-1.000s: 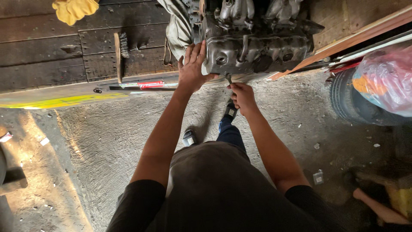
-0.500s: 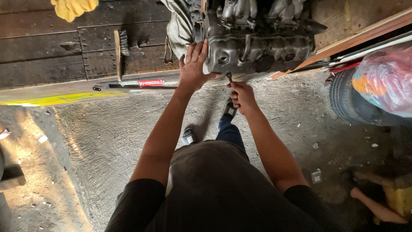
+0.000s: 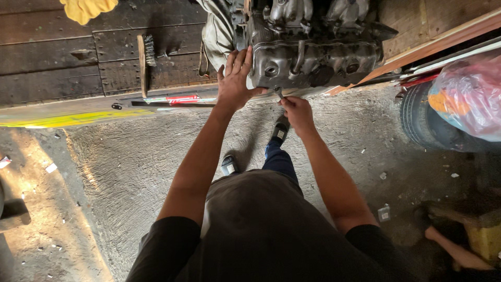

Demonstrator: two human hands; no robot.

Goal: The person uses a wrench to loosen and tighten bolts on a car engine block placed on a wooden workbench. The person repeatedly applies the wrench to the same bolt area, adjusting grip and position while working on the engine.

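Observation:
A grey metal engine block (image 3: 318,55) rests at the edge of a dark wooden platform (image 3: 62,62). My left hand (image 3: 235,78) lies flat against the block's left end, fingers spread upward. My right hand (image 3: 297,110) is closed around a small metal tool (image 3: 278,93) whose tip meets the block's lower edge. My feet in sandals (image 3: 281,130) stand on the concrete below.
A wooden-handled brush (image 3: 143,62) and a yellow cloth (image 3: 86,9) lie on the platform. A red-and-black long tool (image 3: 172,100) lies along its edge. At right are a tyre (image 3: 422,122) and a pink plastic bag (image 3: 467,94). Another person's foot (image 3: 449,248) shows at bottom right.
Both hands stay on the engine block and the tool. Only the camera has shifted slightly.

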